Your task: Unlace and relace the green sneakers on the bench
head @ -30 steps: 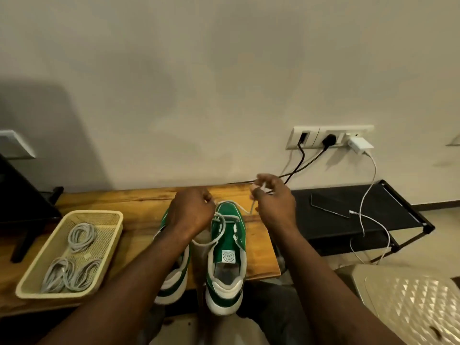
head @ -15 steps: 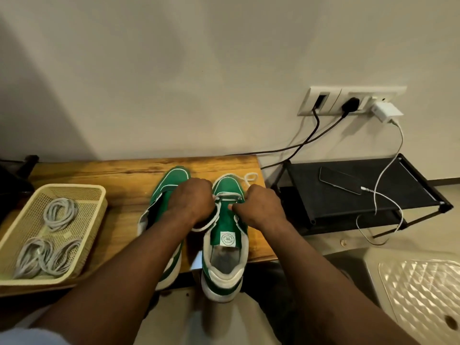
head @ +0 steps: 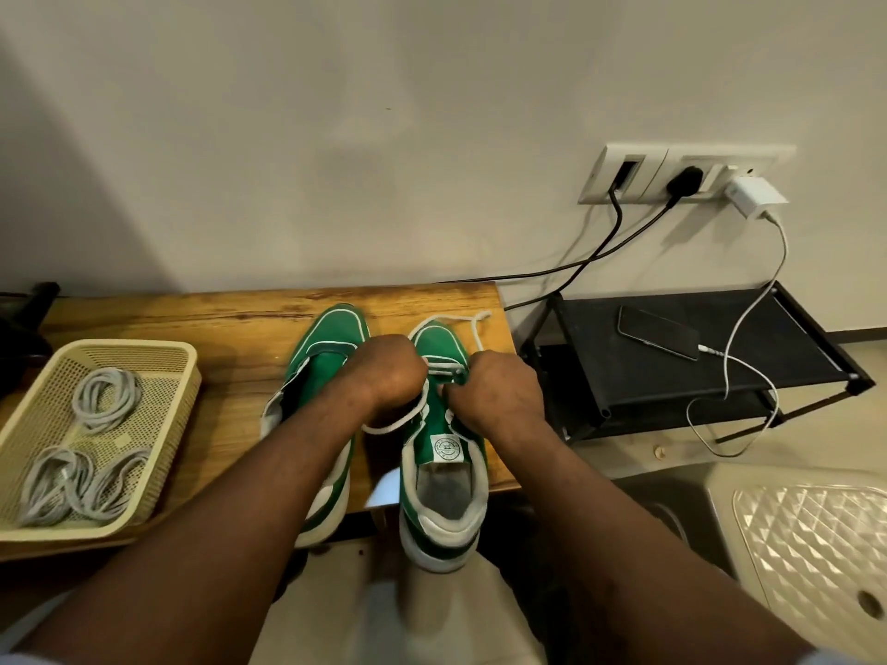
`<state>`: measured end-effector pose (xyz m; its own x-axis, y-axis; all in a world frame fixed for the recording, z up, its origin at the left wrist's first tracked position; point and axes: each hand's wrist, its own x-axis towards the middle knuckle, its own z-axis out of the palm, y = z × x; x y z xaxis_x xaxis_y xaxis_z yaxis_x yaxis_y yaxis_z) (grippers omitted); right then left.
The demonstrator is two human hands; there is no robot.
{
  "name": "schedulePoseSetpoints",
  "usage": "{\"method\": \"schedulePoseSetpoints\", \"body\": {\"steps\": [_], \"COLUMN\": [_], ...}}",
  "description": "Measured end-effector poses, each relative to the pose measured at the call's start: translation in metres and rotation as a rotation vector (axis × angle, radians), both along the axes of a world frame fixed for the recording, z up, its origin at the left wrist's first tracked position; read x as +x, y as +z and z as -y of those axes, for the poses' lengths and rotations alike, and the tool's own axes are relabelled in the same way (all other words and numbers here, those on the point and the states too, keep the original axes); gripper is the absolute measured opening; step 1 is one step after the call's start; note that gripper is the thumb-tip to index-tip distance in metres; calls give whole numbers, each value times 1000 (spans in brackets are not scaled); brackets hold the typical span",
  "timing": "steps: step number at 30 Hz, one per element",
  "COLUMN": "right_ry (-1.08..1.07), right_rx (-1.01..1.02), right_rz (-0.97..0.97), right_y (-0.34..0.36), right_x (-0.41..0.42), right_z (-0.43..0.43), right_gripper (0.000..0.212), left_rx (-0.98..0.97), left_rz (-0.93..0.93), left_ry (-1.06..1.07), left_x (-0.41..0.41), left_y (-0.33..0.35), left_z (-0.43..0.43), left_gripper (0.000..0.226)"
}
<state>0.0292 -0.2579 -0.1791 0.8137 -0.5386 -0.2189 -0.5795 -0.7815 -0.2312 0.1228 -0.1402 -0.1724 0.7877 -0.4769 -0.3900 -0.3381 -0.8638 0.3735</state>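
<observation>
Two green sneakers with white soles stand side by side on the wooden bench (head: 230, 324), toes toward the wall. The left sneaker (head: 321, 362) has no lace showing. Over the eyelets of the right sneaker (head: 441, 472), my left hand (head: 391, 376) and my right hand (head: 494, 391) are curled, each pinching its white lace (head: 432, 369). One lace loop hangs below my left hand, and a loose end trails past the toe near the bench's right edge. My fingertips are hidden under the knuckles.
A cream plastic basket (head: 158, 357) with several coiled grey cables sits on the bench's left. Right of the bench stands a black rack (head: 768, 371) with a phone (head: 657, 331) on a charging cable. A cream plastic stool (head: 811, 535) is at lower right.
My right hand came down from a raised pull beside the toe to the sneaker's eyelets. The camera tilted lower and nearer. My left hand stayed on the lace.
</observation>
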Motion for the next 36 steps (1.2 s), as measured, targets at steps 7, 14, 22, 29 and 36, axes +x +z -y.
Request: {"method": "schedulePoseSetpoints", "body": {"steps": [7, 14, 22, 29, 36], "right_ry": [-32, -34, -77, -123, -158], "right_rx": [1, 2, 82, 119, 668], "right_rz": [-60, -64, -33, 102, 615], "right_y": [-1, -2, -8, 4, 59], "right_x": [-4, -4, -3, -9, -33], "right_z": [-6, -9, -4, -1, -4], "right_gripper": [25, 22, 28, 46, 35], "left_rx": [-592, -839, -889, -289, -515], "left_rz": [-592, -768, -708, 167, 222], "left_ry": [512, 734, 719, 218, 152], "left_x": [5, 0, -1, -7, -33], "left_y": [13, 25, 32, 54, 121], "left_z": [-12, -18, -23, -42, -60], "left_gripper": [17, 12, 13, 13, 48]}}
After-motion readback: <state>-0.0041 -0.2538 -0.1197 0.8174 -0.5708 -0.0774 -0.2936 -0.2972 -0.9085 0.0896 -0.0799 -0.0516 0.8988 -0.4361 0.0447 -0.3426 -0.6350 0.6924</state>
